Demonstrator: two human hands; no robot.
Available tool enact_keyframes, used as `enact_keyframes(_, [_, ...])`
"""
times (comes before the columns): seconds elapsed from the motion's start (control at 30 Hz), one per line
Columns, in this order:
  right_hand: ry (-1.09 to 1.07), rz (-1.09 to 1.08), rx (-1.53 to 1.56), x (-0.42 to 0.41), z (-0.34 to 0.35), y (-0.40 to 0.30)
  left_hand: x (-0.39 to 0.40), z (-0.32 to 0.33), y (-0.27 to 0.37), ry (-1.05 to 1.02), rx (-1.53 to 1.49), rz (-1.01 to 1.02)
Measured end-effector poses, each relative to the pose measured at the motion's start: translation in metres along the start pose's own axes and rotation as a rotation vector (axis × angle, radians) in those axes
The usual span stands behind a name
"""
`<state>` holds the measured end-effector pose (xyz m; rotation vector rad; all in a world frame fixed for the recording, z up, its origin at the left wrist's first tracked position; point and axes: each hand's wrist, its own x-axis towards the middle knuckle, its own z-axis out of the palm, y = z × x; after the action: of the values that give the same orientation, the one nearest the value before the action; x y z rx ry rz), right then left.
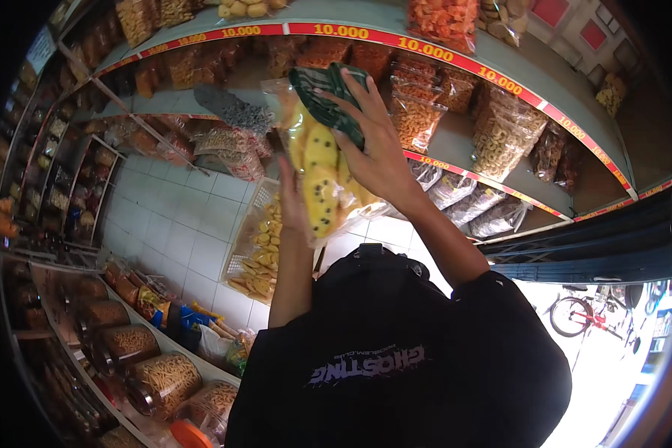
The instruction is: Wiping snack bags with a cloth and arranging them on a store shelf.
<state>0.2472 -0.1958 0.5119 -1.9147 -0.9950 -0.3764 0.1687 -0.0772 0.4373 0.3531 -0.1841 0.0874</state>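
My left hand [293,201] holds a clear plastic bag [320,173] from its left side, partly hidden behind it. Inside the bag are yellow snack pieces with dark spots. A folded dark green checked cloth [327,103] lies under the fingers of my right hand [372,140], against the upper part of the bag. My right thumb and fingers are spread over the cloth and grip it. Left of the bag, a grey shaggy cloth or duster [232,107] rests at the shelf edge, above bags of pale snacks [229,147].
Curved shelves [442,131] with bagged snacks and red price strips span the front. A plastic crate [232,263] of yellow snacks stands below on the tiled floor [171,207]. Snack jars [162,381] line the lower left. A bicycle [579,316] is outside at right.
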Motion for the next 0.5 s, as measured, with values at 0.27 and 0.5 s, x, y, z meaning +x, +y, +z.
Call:
enact_keyframes(0.27, [-0.249,-0.104,0.148,-0.033,0.071,-0.054,-0.021,-0.005,0.047,0.39,0.249,0.388])
enact_keyframes(0.5, [-0.283,0.358,0.999,-0.021,0.092,-0.032,-0.052,0.005,0.07,0.234,0.737,0.598])
